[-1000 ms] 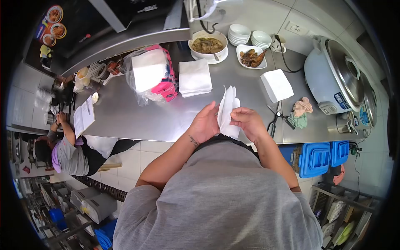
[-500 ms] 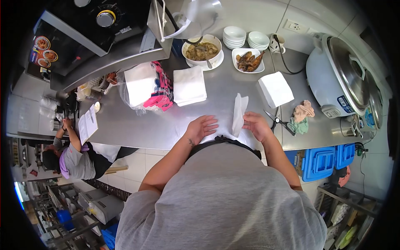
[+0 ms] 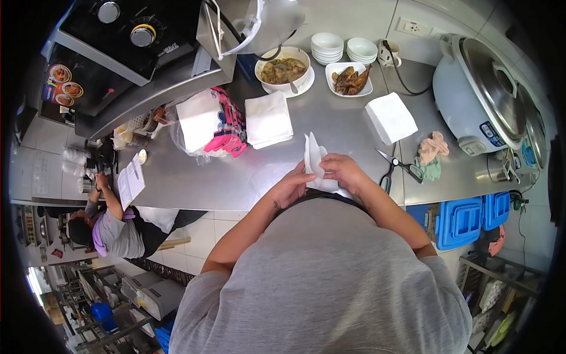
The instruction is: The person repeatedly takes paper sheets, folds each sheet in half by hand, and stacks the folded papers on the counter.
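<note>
A white paper napkin, partly folded, stands up between my two hands at the near edge of the steel counter. My left hand grips its left side, thumb across the front. On the other side, my right hand pinches the napkin, fingers bent over it. Part of the paper hangs below the right fingers. Beyond the hands lie a flat stack of white napkins and, to the right, a second napkin stack. An opened plastic pack of napkins sits further left.
Black-handled scissors and crumpled cloths lie to the right, before a large rice cooker. Behind are a bowl of stew, a dish of fried food and stacked bowls. Another person is at left.
My right hand has brought the napkin leftward to my left hand, which now grips it too. The napkin has gone from a narrow upright strip to a partly opened, bent shape.
</note>
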Demonstrator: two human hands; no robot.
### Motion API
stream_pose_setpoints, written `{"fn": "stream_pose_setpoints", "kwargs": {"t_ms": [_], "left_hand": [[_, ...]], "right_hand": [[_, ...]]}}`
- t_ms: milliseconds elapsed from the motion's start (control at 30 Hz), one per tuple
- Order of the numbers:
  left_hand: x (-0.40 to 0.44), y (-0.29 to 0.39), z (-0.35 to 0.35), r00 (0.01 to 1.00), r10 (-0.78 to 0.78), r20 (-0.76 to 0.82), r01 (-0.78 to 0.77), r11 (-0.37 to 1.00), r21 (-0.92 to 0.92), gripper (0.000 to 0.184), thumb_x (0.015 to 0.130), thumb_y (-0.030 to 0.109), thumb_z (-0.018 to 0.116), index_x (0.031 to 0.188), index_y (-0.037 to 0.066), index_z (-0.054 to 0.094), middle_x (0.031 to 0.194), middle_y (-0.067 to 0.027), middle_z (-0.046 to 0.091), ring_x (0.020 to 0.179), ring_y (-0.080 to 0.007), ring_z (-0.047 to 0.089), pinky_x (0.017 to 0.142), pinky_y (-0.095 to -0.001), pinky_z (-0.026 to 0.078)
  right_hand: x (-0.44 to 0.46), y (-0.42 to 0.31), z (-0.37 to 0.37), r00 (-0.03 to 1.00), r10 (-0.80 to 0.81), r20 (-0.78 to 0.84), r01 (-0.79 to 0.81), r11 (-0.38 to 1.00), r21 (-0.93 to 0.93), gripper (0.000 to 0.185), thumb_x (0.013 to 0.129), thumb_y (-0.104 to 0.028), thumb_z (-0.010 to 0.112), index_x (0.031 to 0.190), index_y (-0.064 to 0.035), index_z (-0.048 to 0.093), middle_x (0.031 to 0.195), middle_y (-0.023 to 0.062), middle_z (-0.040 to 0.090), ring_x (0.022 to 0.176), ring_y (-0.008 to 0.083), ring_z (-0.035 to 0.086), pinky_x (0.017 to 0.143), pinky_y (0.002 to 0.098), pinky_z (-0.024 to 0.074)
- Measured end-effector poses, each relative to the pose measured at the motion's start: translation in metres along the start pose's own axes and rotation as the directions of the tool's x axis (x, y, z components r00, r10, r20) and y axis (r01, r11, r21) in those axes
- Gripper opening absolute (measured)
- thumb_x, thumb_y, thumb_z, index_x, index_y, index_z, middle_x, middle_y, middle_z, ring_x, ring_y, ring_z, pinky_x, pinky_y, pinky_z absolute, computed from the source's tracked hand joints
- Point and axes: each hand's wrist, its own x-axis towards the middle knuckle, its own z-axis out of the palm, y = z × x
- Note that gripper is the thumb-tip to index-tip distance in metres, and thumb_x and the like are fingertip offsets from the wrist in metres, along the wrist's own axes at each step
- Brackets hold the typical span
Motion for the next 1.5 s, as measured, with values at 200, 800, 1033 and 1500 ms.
{"fn": "stream_pose_setpoints", "kwargs": {"t_ms": [200, 800, 1033, 1500], "left_hand": [[0.006, -0.014, -0.025, 0.964, 0.031, -0.263, -0.01, 0.997, 0.082, 0.072, 0.087, 0.003, 0.054, 0.149, 0.005, 0.018, 0.129, -0.0177, 0.053, 0.107, -0.0246, 0.061, 0.091, -0.0343, 0.051], [0.022, -0.045, -0.038, 0.817, 0.29, -0.498, -0.136, 0.936, 0.324, 0.069, 0.084, 0.011, 0.065, 0.143, 0.003, 0.029, 0.13, -0.0143, 0.049, 0.112, -0.0228, 0.053, 0.091, -0.0345, 0.045], [0.024, -0.05, -0.034, 0.748, 0.642, 0.168, -0.202, -0.022, 0.979, 0.043, 0.08, 0.013, 0.066, 0.12, 0.004, 0.052, 0.127, -0.0148, 0.051, 0.112, -0.0303, 0.052, 0.094, -0.0429, 0.041], [0.045, -0.05, -0.019, 0.892, 0.371, 0.258, -0.099, -0.396, 0.913, 0.044, 0.088, 0.033, 0.058, 0.127, 0.012, 0.055, 0.145, -0.0113, 0.039, 0.141, -0.0315, 0.024, 0.114, -0.0577, 0.008]], "right_hand": [[-0.017, -0.005, -0.013, 0.998, -0.037, -0.047, 0.041, 0.995, 0.095, 0.022, 0.084, -0.016, 0.064, 0.098, -0.0006, 0.06, 0.1, 0.0102, 0.061, 0.096, 0.0229, 0.06, 0.084, 0.0361, 0.0515], [-0.071, -0.028, 0.0, 0.974, -0.178, 0.138, 0.089, 0.868, 0.489, 0.028, 0.086, -0.012, 0.055, 0.11, 0.0019, 0.055, 0.121, 0.0174, 0.06, 0.113, 0.0326, 0.059, 0.1, 0.0491, 0.0446], [-0.056, 0.033, -0.094, 0.959, -0.033, -0.282, 0.105, 0.964, 0.245, 0.027, 0.085, -0.019, 0.059, 0.104, 0.0002, 0.06, 0.108, 0.013, 0.066, 0.102, 0.0276, 0.063, 0.089, 0.0392, 0.0495], [-0.121, 0.058, -0.115, 0.603, -0.588, -0.539, -0.461, 0.295, -0.837, 0.067, 0.071, -0.018, 0.071, 0.132, -0.0083, 0.045, 0.13, 0.0201, 0.045, 0.111, 0.0394, 0.051, 0.089, 0.0504, 0.0432]]}}
